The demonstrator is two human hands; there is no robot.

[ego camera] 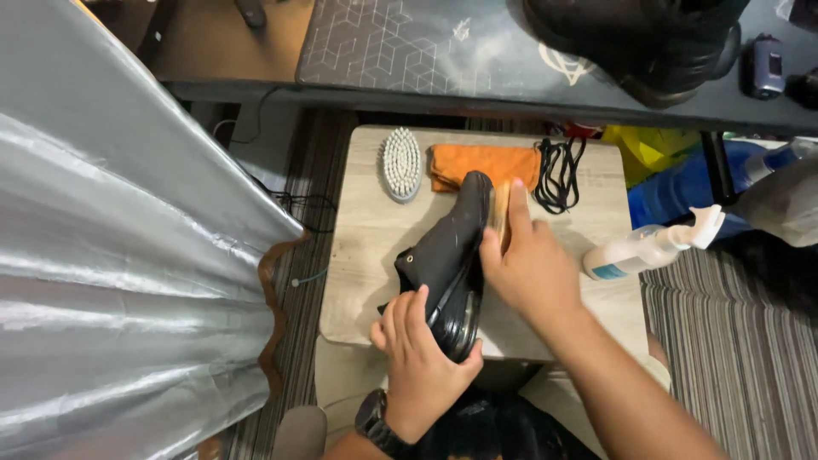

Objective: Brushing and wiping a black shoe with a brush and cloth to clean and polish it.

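At the middle of the frame the left hand (pixel 419 362) grips the heel of a black shoe (pixel 447 255) tilted on the small desk (pixel 366 247). The right hand (pixel 530 264) presses a wooden brush (pixel 500 213) against its side, mid-scrub by the look of it; steady strokes toward the toe seem due next.

Brush (pixel 501 213) mostly hidden behind right hand (pixel 530 268), only a wood edge shows. Shoe (pixel 447 260) heel covered by left hand (pixel 419 362). Dark object (pixel 648 43) on desk cut off at top edge. Spray bottle (pixel 652 247) label too small to tell.
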